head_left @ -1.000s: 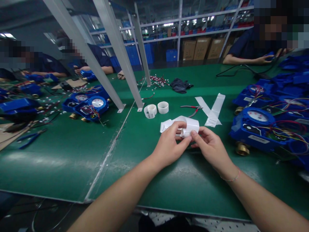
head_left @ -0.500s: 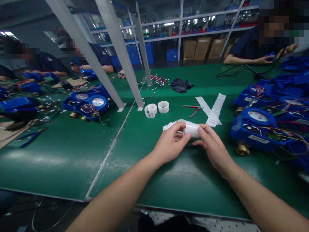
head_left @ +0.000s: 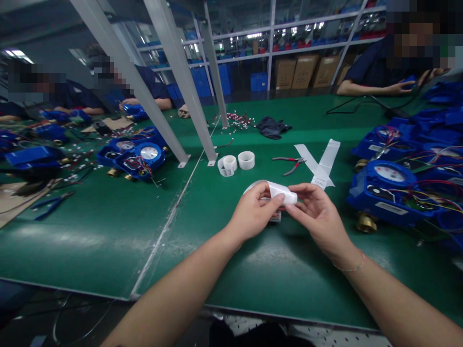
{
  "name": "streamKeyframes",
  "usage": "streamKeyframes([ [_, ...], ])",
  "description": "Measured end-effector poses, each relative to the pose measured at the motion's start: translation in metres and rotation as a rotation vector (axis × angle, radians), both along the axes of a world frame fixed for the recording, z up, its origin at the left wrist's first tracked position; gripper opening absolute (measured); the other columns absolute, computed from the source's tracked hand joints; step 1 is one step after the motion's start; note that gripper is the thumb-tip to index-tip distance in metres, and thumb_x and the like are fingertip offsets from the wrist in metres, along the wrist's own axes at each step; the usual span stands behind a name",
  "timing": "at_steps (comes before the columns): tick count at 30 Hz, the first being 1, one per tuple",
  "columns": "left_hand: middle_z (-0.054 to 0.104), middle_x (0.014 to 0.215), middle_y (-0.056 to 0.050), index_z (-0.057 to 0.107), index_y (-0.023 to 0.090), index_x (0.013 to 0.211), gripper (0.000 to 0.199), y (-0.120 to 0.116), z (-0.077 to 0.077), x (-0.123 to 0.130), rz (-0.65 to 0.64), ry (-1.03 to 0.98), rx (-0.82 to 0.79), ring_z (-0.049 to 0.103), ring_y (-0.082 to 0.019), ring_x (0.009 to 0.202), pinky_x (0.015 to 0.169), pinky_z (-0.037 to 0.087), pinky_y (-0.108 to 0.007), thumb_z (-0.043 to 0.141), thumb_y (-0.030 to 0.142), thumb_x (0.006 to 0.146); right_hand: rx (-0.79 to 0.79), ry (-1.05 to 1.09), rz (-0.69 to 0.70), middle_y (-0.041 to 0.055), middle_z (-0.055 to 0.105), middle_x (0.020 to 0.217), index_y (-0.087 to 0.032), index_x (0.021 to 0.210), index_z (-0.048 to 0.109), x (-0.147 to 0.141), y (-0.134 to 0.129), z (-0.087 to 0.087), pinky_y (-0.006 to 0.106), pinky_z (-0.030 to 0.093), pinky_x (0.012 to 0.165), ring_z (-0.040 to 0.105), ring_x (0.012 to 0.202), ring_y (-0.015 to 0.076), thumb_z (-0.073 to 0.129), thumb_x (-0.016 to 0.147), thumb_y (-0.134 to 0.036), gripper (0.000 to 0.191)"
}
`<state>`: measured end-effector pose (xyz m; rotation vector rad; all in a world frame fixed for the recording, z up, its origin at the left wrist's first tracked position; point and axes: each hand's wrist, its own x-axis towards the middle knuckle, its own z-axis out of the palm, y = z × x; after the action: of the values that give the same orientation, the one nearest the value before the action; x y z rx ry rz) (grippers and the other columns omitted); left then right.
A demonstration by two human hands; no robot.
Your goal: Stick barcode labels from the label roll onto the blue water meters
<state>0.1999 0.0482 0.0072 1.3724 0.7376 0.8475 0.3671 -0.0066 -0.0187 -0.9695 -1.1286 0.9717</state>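
The white strip [head_left: 281, 193] is curled into a narrower tube than in the previous frame, and a printed end now shows below the left hand [head_left: 249, 214]. It is held above the bench [head_left: 202, 260], between the near and far edges and right of the pale seam. The left hand pinches it between thumb and curled fingers; the right hand [head_left: 320, 209] grips its right end with thumb and fingertips. Just beyond them are the red-handled cutters [head_left: 291, 164] and two crossed strips [head_left: 324, 164], with two white rolls [head_left: 227, 166] [head_left: 246, 160] to the left. Blue units [head_left: 390, 188] crowd the bench's right edge, and grey posts [head_left: 181, 72] partly block the view of people across the left side. Both forearms reach in from the near edge, converging, with the wrists above the bench.
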Motion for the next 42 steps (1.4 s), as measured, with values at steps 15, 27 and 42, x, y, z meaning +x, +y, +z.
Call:
streamKeyframes([
  [15,0.068,0.125,-0.008,0.061,0.020,0.123,0.035,-0.013,0.018,-0.007,0.009,0.066,0.171,0.074,-0.018,0.097,0.078,0.060,-0.023,0.067,0.040,0.095,0.044,0.048,-0.028,0.0011,0.067,0.108,-0.028,0.110,0.061,-0.005,-0.002,0.005,0.026,0.058,0.086,0.067,0.101,0.0160,0.081,0.088,-0.032,0.030],
  [27,0.070,0.115,-0.005,0.063,0.020,0.115,0.026,-0.016,0.019,-0.006,0.054,0.124,0.375,0.071,-0.017,0.094,0.078,0.059,-0.024,0.072,0.026,0.090,-0.088,-0.004,0.031,0.0032,0.066,0.097,-0.023,0.108,0.062,-0.001,-0.005,0.011,0.023,0.057,0.059,0.066,0.081,0.0157,0.067,0.096,-0.051,0.031],
  [42,0.070,0.113,-0.005,0.061,0.020,0.113,0.029,-0.016,0.022,-0.006,0.061,0.054,0.256,0.072,-0.016,0.091,0.076,0.059,-0.023,0.074,0.031,0.089,0.014,-0.027,0.035,0.0031,0.068,0.109,-0.027,0.118,0.061,0.000,-0.009,0.013,0.024,0.059,0.063,0.068,0.084,0.0155,0.067,0.098,-0.045,0.029],
])
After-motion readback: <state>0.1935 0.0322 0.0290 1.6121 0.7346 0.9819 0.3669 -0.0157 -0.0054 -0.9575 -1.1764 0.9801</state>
